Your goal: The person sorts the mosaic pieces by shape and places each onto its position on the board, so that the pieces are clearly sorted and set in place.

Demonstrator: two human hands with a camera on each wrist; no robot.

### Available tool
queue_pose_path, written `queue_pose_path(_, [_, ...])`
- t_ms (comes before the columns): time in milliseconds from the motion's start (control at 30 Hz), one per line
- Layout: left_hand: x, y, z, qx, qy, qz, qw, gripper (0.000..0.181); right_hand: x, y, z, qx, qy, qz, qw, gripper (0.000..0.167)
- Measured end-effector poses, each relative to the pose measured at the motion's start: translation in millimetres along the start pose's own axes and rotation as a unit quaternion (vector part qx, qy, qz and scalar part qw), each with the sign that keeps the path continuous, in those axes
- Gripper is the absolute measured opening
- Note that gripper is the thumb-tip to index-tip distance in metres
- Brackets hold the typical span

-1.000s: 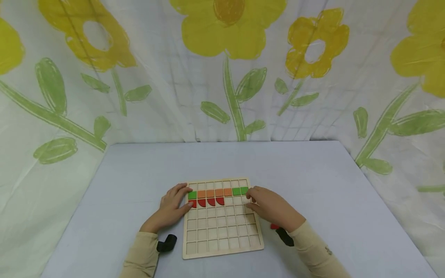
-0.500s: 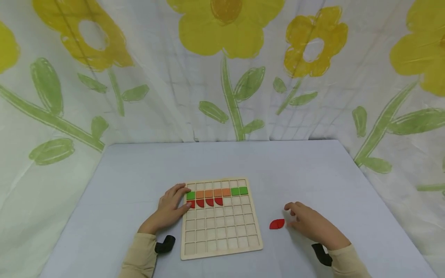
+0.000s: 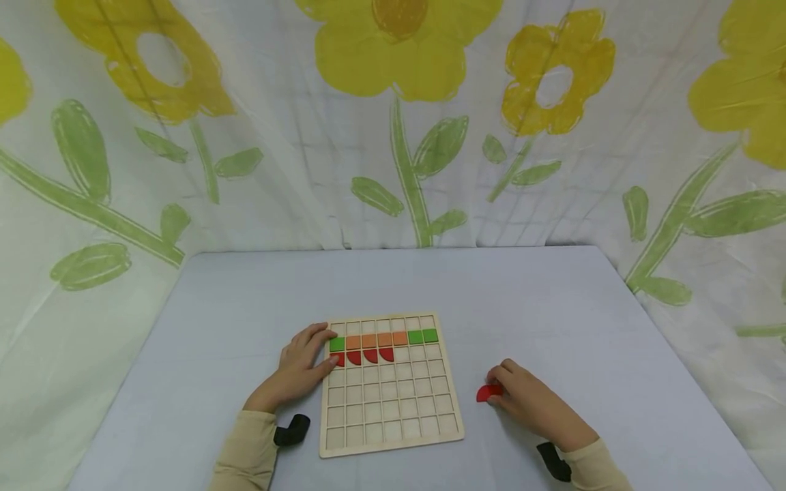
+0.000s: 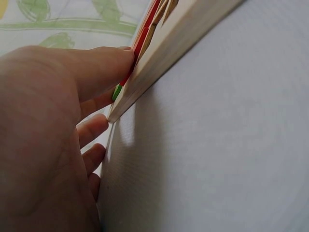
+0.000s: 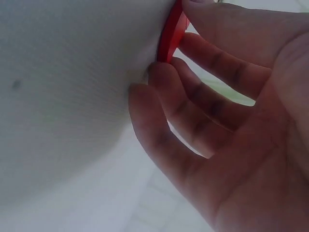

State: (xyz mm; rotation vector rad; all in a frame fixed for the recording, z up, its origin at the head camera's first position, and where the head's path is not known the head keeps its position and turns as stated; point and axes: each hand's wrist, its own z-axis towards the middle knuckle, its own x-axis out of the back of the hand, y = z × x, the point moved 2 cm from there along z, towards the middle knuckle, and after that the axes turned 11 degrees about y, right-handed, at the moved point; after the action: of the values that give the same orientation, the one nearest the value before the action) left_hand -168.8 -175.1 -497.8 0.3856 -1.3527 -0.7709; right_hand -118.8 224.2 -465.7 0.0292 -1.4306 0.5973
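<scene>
A wooden grid board lies on the table. My left hand rests on its upper left edge, thumb on a red tile and index fingertip by a green tile. The other fingers lie loosely at the board's rim. To the right of the board, my right hand reaches down to the loose red quarter-circle tiles, thumb and index finger at the right one. In the right wrist view, the thumb touches a red tile with fingers behind it. The right tile is partly hidden by the fingers.
The board's second row holds green tiles and orange tiles; several red quarter-circle tiles lie in the third row. Black wrist mounts show at both sleeves. A flower-printed curtain hangs behind the table.
My right hand has left the board's right edge, swung out past the loose red tiles, then come back left onto them, fingers closing at the right one. My left hand stays put.
</scene>
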Motion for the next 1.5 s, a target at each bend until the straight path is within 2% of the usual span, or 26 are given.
queue_pose_path(467, [-1.4,-2.4,0.1,-0.004,0.004,0.004,1.0,0.043,1.5,1.9,-11.2,-0.082,-0.012,-0.035,0.9959,0.027])
queue_pose_path(700, [0.3,-1.0,-0.1,-0.006,0.006,0.002,1.0,0.043,4.2,1.3,-19.2,0.006,0.017,-0.04,0.999,0.023])
queue_pose_path(767, [0.7,-0.9,0.1,-0.006,0.006,0.0,1.0,0.043,4.6,1.4,-19.9,0.006,0.016,-0.039,0.9991,0.023])
queue_pose_path(900, [0.6,-0.6,0.4,-0.008,0.007,0.001,0.9999,0.043,5.8,1.5,-17.5,-0.023,0.013,-0.049,0.9984,0.022])
queue_pose_path(1000, [0.0,-1.1,0.4,-0.007,0.006,0.003,1.0,0.043,7.8,0.0,-12.9,-0.025,0.027,-0.057,0.9977,0.02])
queue_pose_path(1133, [-0.3,-0.9,1.4,-0.008,0.006,0.006,0.9999,0.043,12.0,-4.7,-3.3,0.011,0.061,-0.056,0.9965,0.02])
queue_pose_path(1200, [-0.5,-1.1,1.5,-0.008,0.006,0.007,0.9999,0.043,13.3,-8.7,3.8,0.026,0.066,-0.047,0.9964,0.02])
queue_pose_path(1500, [-1.1,-2.3,0.9,-0.003,0.004,0.001,1.0,0.044,6.5,-40.2,46.6,0.098,0.048,-0.035,0.9934,0.021])
